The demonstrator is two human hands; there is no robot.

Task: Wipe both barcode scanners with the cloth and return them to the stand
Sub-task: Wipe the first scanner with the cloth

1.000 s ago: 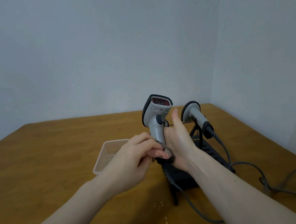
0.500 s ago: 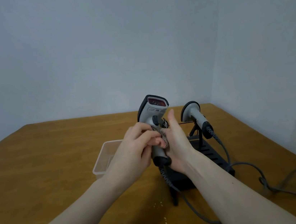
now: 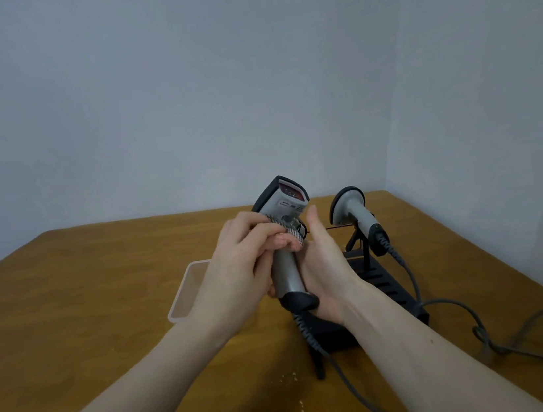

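A grey barcode scanner (image 3: pixel 287 273) with a black-rimmed head and red window stands upright in front of me. My right hand (image 3: pixel 326 267) grips its handle from the right. My left hand (image 3: pixel 237 272) pinches a small patterned cloth (image 3: pixel 293 235) and presses it against the scanner just below the head. A second grey scanner (image 3: pixel 355 212) rests on the black stand (image 3: pixel 388 294) behind and to the right, head pointing left.
A clear plastic tray (image 3: pixel 185 296) lies on the wooden table (image 3: pixel 71 318) left of my hands. Grey cables (image 3: pixel 509 347) run from both scanners across the table's right side. Walls close the table in behind and on the right.
My left hand has slid the cloth up the scanner handle from near its base to just under the head. The scanner has tilted and sunk slightly.
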